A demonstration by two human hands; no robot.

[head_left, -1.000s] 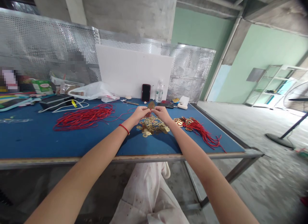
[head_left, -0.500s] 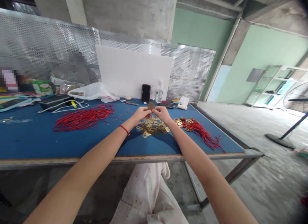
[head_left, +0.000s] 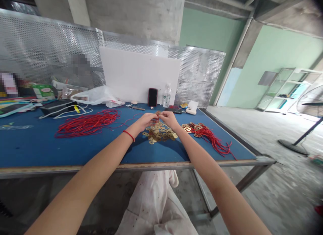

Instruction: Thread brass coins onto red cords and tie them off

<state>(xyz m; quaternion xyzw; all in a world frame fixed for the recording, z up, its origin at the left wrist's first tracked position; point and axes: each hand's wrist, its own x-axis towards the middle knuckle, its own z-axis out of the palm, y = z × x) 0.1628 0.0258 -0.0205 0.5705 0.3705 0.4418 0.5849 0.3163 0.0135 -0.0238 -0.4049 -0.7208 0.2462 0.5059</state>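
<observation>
My left hand (head_left: pixel 145 120) and my right hand (head_left: pixel 168 118) meet fingertip to fingertip above a pile of brass coins (head_left: pixel 159 134) on the blue table (head_left: pixel 50 144). Both hands are closed in a pinch around a small coin piece with red cord (head_left: pixel 157 114) held between them. A thin red cord trails from my hands to the left, toward a large bundle of red cords (head_left: pixel 87 123). On my left wrist sits a red string bracelet. To the right of the coin pile lie strung coins with red cords (head_left: pixel 207 134).
At the back of the table stand a dark phone (head_left: pixel 152 97), a water bottle (head_left: pixel 166 95), a white board (head_left: pixel 140 75) and a white plastic bag (head_left: pixel 97 94). A black device with white cables (head_left: pixel 59 108) lies at back left. A fan stand (head_left: pixel 299 140) is on the floor at right.
My hands have sunk slightly toward the coin pile, still pinched together on the piece. Nothing else on the table has moved.
</observation>
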